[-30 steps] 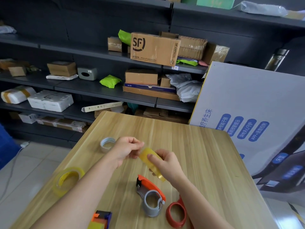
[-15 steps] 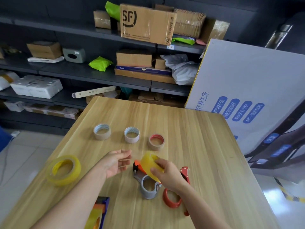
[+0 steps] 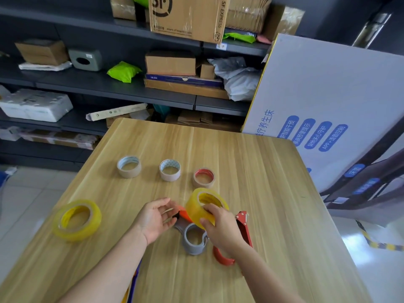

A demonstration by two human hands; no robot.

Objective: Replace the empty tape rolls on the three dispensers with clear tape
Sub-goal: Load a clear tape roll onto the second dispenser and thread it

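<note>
My right hand (image 3: 220,228) grips a yellowish clear tape roll (image 3: 202,205) just above a grey and orange dispenser (image 3: 193,238) lying on the wooden table (image 3: 262,193). Beside it on the left, my left hand (image 3: 155,217) hovers with relaxed fingers near the dispenser's orange end, holding nothing. A red dispenser (image 3: 243,228) lies under my right wrist. A second clear tape roll (image 3: 76,219) lies flat at the left. Three empty cores (image 3: 129,167) (image 3: 170,170) (image 3: 203,178) stand in a row further back. Part of a third dispenser (image 3: 132,283) shows under my left forearm.
Dark shelves (image 3: 109,88) with cardboard boxes and parcels stand behind the table. A large white printed box (image 3: 328,106) leans at the table's right side. The table's left edge drops to a tiled floor (image 3: 26,204).
My right hand brought the clear tape roll down toward the grey dispenser. My left hand let go of the roll and opened beside it. The view tilted downward.
</note>
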